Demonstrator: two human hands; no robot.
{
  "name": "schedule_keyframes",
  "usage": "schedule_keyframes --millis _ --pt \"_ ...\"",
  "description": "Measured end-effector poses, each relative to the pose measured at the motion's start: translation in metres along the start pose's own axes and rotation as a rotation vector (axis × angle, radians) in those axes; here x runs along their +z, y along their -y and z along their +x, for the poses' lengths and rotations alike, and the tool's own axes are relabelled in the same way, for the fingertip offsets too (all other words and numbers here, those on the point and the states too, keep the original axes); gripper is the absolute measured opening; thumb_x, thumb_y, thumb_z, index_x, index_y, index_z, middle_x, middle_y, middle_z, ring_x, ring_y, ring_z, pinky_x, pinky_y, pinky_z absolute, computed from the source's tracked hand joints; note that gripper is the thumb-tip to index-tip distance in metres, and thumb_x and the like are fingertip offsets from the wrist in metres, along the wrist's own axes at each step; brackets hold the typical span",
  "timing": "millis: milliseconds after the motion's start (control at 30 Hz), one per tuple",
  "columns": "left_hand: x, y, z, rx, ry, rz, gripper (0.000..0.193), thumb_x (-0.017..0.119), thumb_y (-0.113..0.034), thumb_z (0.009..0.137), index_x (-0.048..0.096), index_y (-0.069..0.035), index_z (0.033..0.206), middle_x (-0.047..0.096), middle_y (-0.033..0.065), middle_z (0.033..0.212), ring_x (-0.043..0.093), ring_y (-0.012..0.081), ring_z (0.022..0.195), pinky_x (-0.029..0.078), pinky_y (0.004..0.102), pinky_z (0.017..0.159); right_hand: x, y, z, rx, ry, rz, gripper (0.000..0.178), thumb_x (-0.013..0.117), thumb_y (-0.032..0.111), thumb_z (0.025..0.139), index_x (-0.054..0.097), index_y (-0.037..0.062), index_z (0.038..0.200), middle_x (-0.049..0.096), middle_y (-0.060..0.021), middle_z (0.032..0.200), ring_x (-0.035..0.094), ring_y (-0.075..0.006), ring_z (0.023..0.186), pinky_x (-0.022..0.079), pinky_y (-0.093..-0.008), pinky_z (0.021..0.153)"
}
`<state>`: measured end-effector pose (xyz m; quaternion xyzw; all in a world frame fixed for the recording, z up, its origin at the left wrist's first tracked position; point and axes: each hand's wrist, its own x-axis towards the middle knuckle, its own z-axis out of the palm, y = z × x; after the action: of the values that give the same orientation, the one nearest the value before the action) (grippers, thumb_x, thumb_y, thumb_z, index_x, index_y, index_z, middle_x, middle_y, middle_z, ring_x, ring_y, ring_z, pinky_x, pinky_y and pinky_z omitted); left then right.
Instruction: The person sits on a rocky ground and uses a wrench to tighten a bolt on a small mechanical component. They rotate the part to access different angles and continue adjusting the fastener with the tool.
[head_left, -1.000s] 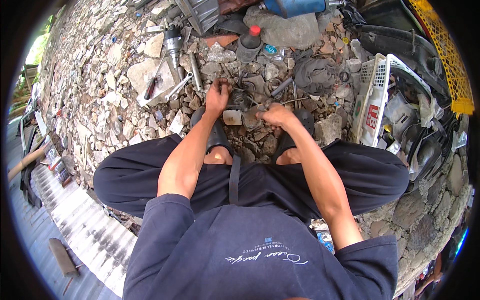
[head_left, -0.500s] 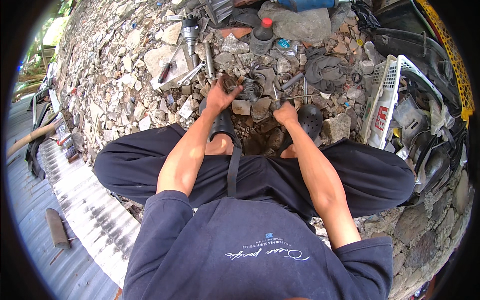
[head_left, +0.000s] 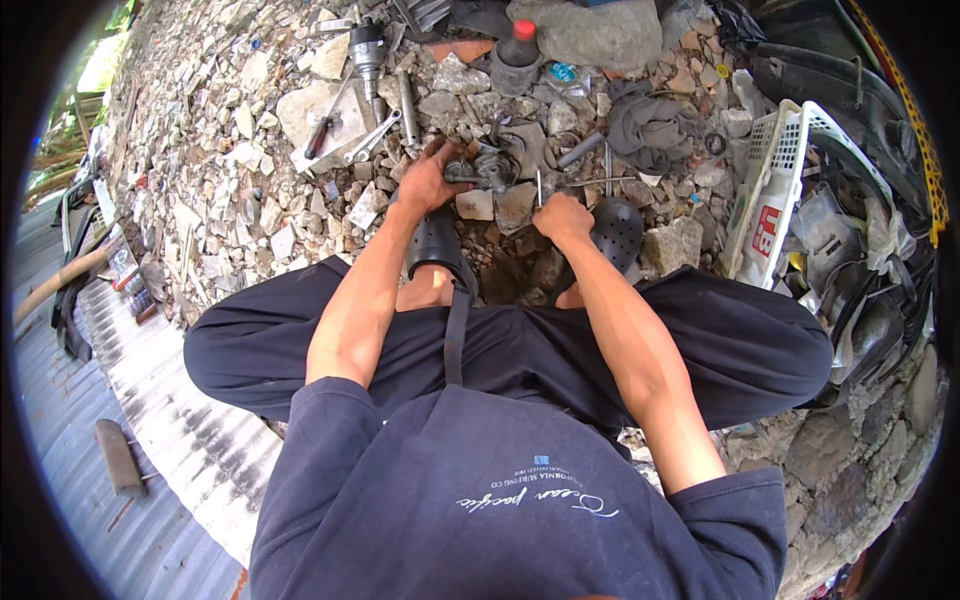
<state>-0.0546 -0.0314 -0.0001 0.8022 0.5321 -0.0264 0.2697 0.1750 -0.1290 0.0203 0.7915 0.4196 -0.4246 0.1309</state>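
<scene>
My left hand point(head_left: 428, 180) is closed round the left side of a dark, greasy metal part point(head_left: 492, 166), an irregular machine piece with rounded sections. The part lies low over the stones, just beyond my left shoe. My right hand point(head_left: 564, 217) is a fist in front of my right shoe point(head_left: 617, 235). From it a thin metal-shafted tool point(head_left: 539, 186), like a screwdriver, points away from me; my fingers hide its handle. Left of the metal part lie a spanner point(head_left: 374, 137), a metal rod point(head_left: 408, 108) and a dark-handled screwdriver point(head_left: 320, 136). A grey cylinder point(head_left: 581, 149) lies to the right.
Rubble covers the ground. A power tool point(head_left: 367, 58) lies at the far left, and a red-capped bottle point(head_left: 518, 65) stands at the back. A dark rag point(head_left: 650, 128) lies right of centre. The white plastic crate point(head_left: 777, 205) on the right overflows with scrap.
My left hand has shifted slightly left and away from me, with its grip on the metal part changed. My right hand has moved a little left with the thin tool.
</scene>
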Motion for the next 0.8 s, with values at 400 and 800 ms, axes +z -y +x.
schedule_keyframes --millis 400,800 --pt "-0.011 0.041 0.013 0.045 0.112 -0.570 0.067 0.087 -0.023 0.066 0.060 -0.013 0.126 0.059 0.0076 0.130 0.055 0.0228 0.119 0.042 0.0352 0.102 0.003 0.014 0.043 -0.404 -0.277 0.268 0.037 0.055 0.021 0.088 0.063 0.0160 0.124 0.066 -0.0186 0.109 0.063 -0.0389 0.098 0.051 -0.0486 0.081" --pt "-0.013 0.042 0.007 0.031 0.181 -0.655 0.070 0.082 -0.008 0.069 0.056 -0.012 0.135 0.055 0.0101 0.138 0.050 0.0224 0.126 0.037 0.0348 0.109 -0.002 0.038 0.090 -0.857 -0.378 -0.207 0.041 0.049 0.010 0.087 0.064 0.0199 0.124 0.063 -0.0160 0.116 0.066 -0.0361 0.094 0.053 -0.0479 0.081"
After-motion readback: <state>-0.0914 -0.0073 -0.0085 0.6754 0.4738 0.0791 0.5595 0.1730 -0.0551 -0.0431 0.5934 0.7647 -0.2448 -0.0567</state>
